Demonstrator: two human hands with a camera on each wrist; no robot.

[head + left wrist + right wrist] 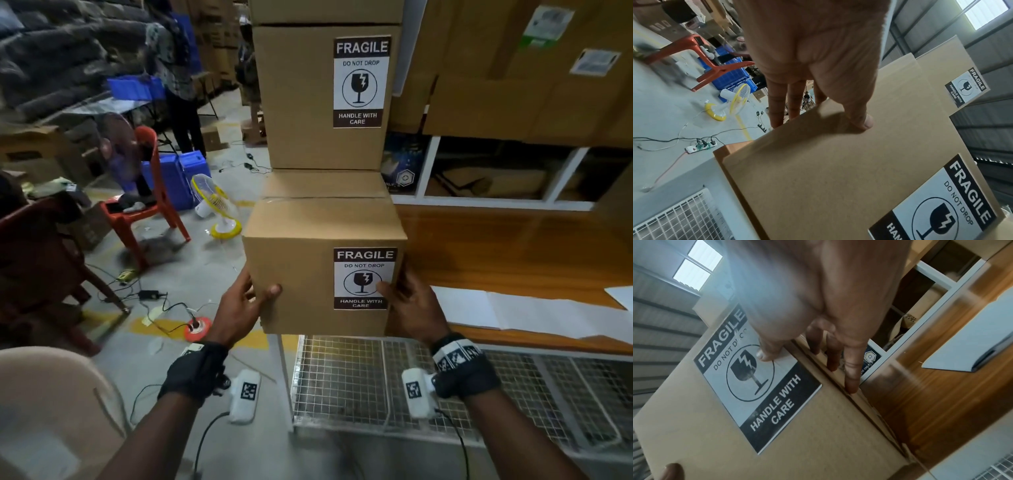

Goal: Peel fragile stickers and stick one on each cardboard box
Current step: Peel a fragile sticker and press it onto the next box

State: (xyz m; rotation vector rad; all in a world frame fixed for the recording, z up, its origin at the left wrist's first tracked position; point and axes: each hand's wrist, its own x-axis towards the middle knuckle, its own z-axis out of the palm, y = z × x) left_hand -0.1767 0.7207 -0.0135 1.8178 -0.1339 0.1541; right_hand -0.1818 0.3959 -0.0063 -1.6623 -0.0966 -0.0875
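The stack of plain brown cardboard boxes (pixel 325 99) is standing at the left end of the glossy orange-brown wooden tabletop (pixel 507 246), each with its labelled face turned toward the person, probably so the warnings read at a glance. The upper box is already carrying a black-and-white FRAGILE sticker (pixel 361 81).

In front of it, the nearer brown cardboard box (pixel 308 274) is being held between both hands, its lower edge meeting the tabletop's front edge above a white wire-mesh rack (pixel 342 377); whether it is resting there or lifted, I cannot tell. Holding it at both side edges is likely keeping it square, either for stacking or for pressing its label flat. Its own FRAGILE sticker (pixel 364 279) is sitting on the right half of the front face.

The left hand (pixel 239 308) is clasping the left edge in a wide-spread grip: thumb flat on the front, fingers (pixel 777 104) reaching round the side. The right hand (pixel 411 305) is mirroring it at the right edge, its thumb pressing the sticker's right margin, fingers (pixel 852 369) lying along the corner.

White backing sheets (pixel 513 311) are lying on the tabletop to the right.
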